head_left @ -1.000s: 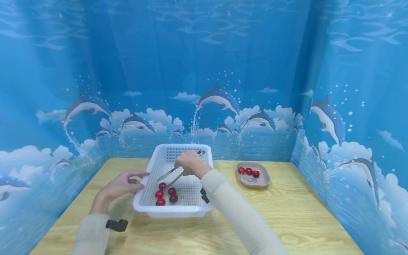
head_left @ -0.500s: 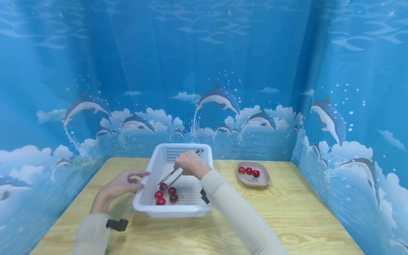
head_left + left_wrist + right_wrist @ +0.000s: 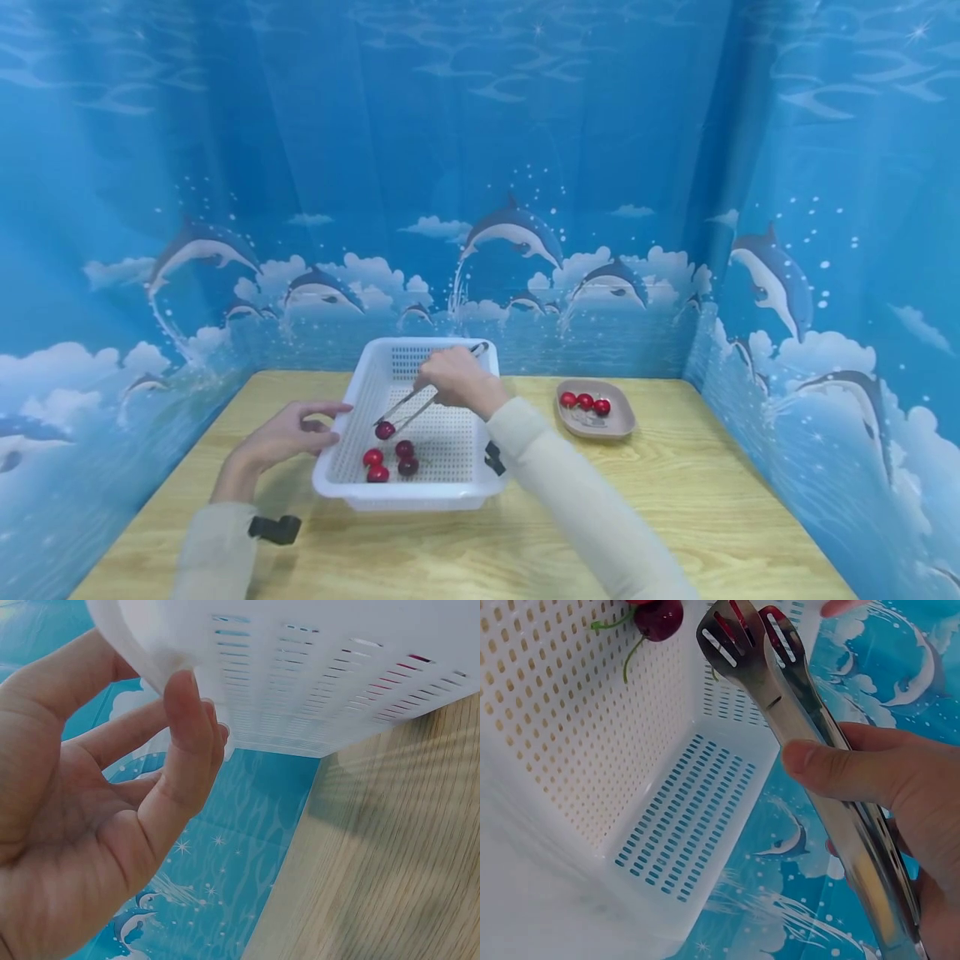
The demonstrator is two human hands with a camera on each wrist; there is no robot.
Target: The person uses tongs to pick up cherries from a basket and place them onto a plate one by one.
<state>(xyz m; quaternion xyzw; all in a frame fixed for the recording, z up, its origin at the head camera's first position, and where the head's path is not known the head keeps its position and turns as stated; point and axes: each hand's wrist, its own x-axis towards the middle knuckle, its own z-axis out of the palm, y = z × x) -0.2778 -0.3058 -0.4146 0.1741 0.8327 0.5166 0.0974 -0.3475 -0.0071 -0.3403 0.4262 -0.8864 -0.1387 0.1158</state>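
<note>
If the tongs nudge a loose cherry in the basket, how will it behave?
The cherry is round, so it would probably roll. Its glossy skin might slip against the metal tongs. The walled white basket would likely contain it.

Long cream sleeves (image 3: 581,496) (plain, perhaps knitted), each bearing a small black bracket (image 3: 276,530) near its end.

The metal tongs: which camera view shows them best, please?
The right wrist view: the tongs appear large, with their slots visible. The head view shows them small, partly covered by the right hand. The left wrist view does not show them.
</note>
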